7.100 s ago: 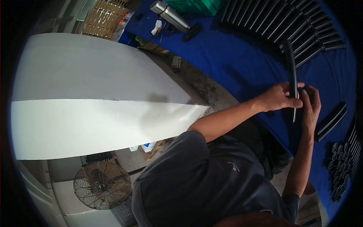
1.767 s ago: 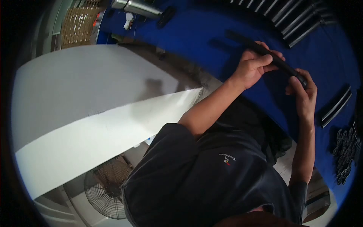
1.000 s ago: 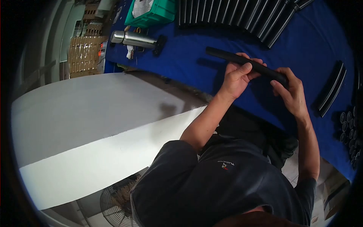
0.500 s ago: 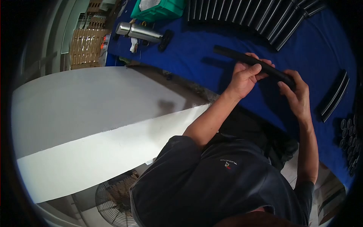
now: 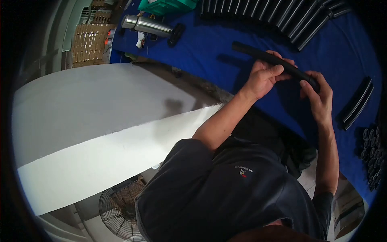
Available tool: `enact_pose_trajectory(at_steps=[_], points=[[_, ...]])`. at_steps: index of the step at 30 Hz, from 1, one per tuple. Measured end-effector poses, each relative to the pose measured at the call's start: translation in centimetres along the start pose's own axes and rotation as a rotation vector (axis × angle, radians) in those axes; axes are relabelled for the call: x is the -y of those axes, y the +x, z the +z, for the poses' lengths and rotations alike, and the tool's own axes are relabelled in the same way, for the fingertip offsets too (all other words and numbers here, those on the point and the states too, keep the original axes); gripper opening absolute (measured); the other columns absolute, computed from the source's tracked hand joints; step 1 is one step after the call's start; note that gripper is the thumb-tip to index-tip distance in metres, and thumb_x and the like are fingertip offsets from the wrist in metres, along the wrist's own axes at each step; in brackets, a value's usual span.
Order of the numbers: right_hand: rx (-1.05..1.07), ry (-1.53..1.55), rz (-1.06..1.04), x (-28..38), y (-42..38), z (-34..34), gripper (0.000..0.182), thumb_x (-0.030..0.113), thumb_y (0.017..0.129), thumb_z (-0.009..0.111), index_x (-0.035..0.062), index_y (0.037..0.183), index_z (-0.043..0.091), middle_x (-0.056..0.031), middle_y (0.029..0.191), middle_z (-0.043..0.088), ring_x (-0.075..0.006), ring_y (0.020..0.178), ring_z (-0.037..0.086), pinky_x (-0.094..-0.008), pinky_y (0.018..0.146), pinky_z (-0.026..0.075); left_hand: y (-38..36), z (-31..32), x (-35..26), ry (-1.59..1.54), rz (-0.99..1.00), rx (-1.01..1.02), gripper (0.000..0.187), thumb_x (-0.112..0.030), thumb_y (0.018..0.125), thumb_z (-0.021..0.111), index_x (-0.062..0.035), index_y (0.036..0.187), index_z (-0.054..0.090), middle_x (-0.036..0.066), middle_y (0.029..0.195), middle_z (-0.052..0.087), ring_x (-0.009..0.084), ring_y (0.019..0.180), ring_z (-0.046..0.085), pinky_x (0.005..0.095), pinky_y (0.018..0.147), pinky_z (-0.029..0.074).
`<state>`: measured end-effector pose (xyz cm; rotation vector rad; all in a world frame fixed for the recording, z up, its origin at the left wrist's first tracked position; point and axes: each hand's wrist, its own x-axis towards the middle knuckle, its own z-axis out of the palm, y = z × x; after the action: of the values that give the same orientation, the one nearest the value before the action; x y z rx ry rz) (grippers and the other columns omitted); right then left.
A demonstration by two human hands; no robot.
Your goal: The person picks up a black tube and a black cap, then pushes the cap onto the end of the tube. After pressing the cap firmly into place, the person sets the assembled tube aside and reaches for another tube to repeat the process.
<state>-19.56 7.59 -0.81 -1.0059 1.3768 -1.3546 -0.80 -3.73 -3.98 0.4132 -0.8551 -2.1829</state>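
Note:
A black tube (image 5: 252, 51) is held slantwise above the blue cloth, its far end pointing up and left. My left hand (image 5: 266, 77) is closed around the tube's middle, thumb lying along the near side. At the lower right end, my right hand (image 5: 318, 92) grips the tube between thumb and fingers, covering most of that end. Past the hands, a row of similar black tubes (image 5: 278, 20) lies side by side. Two more black tubes (image 5: 357, 104) rest to the right of my right hand.
Small round black parts (image 5: 371, 153) cluster at the right edge of the blue cloth (image 5: 209, 60). A steel flask (image 5: 151, 26) lies at the upper left, near a green bin (image 5: 169, 6). A white-faced wall (image 5: 113, 153) borders the left, with a fan (image 5: 121, 207) below.
Both hands and the tube have shifted slightly right in view, still in the same hold. The camera view has tilted a little.

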Motion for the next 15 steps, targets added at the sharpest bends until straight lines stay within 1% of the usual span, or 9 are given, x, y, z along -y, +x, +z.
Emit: enact_pose_trajectory(at_steps=[2,5,8,11,14,15], points=[[0.007,-0.031,-0.004,0.1,0.2,-0.1,0.029,0.015,0.096,0.072,-0.0018,0.118,0.064,-0.0032,0.085,0.065,-0.0078,0.072,0.061,-0.0225,0.065,0.050,-0.1,0.2,-0.2,-0.007,0.000,-0.012,0.025,-0.007,0.096,0.069,-0.0110,0.118,0.059,0.021,0.125,0.067,0.0350,0.121,0.065,0.0473,0.101,0.059],[-0.016,-0.133,-0.088,-0.3,0.3,0.0,0.030,0.015,0.095,0.072,-0.0009,0.120,0.064,-0.0032,0.084,0.065,-0.0082,0.072,0.061,-0.0221,0.066,0.050,-0.2,0.3,-0.3,-0.063,-0.019,-0.009,0.026,-0.009,0.096,0.069,-0.0110,0.120,0.059,0.021,0.125,0.068,0.0351,0.122,0.064,0.0485,0.103,0.057],[-0.044,-0.316,-0.197,-0.4,0.0,-0.1,0.030,0.015,0.095,0.073,-0.0005,0.120,0.065,-0.0033,0.086,0.065,-0.0081,0.074,0.062,-0.0222,0.065,0.050,0.0,-0.2,-0.1,-0.116,-0.028,0.012,0.026,-0.011,0.097,0.068,-0.0110,0.122,0.059,0.021,0.126,0.067,0.0364,0.124,0.063,0.0504,0.106,0.055],[-0.007,0.026,0.049,1.2,-0.2,0.1,0.032,0.014,0.094,0.074,-0.0005,0.121,0.064,-0.0032,0.088,0.064,-0.0080,0.078,0.061,-0.0209,0.067,0.049,-0.1,-0.4,0.0,-0.098,-0.015,0.026,0.026,-0.013,0.098,0.067,-0.0111,0.123,0.060,0.021,0.127,0.066,0.0374,0.125,0.062,0.0522,0.107,0.054],[0.044,0.072,0.159,0.1,0.0,-0.7,0.037,0.014,0.092,0.076,0.0002,0.124,0.063,-0.0046,0.093,0.064,-0.0087,0.082,0.061,-0.0211,0.070,0.049,0.1,-0.2,-0.1,-0.084,-0.024,0.020,0.024,-0.015,0.099,0.065,-0.0111,0.122,0.061,0.021,0.129,0.066,0.0383,0.126,0.061,0.0536,0.108,0.053],[0.020,-0.069,0.061,0.0,-0.1,-0.7,0.039,0.014,0.092,0.077,0.0006,0.125,0.062,-0.0047,0.094,0.063,-0.0090,0.082,0.061,-0.0214,0.071,0.049,0.1,-0.2,-0.1,-0.083,-0.040,0.007,0.023,-0.014,0.099,0.065,-0.0109,0.121,0.061,0.021,0.129,0.066,0.0386,0.127,0.061,0.0545,0.108,0.052]])
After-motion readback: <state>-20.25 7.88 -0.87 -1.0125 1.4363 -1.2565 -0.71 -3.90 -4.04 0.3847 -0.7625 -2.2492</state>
